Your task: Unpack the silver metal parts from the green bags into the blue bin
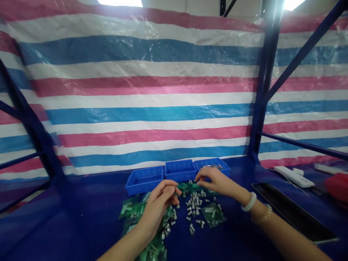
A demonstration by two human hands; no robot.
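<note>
Loose silvery bolts [194, 203] lie in a heap on the blue tabletop between my hands. My left hand [164, 195] is over the heap's left side, its fingers curled in towards the thumb; whatever they may hold is hidden. Several small green plastic bags [130, 208] with pale parts inside lie under and around that wrist. My right hand [213, 179] is bent down just in front of the right blue bin [225, 168], fingertips drawn together, their contents too small to make out. Below it, a single green bag [214, 214] rests beside the bolts.
Behind the heap stand a left blue bin [144, 181] and a middle blue bin [179, 172]; small metal pieces show in the right one. A dark flat tablet-like panel [293, 212] and a white device [293, 176] lie at right. Blue frame posts [262, 90] flank the striped sheet.
</note>
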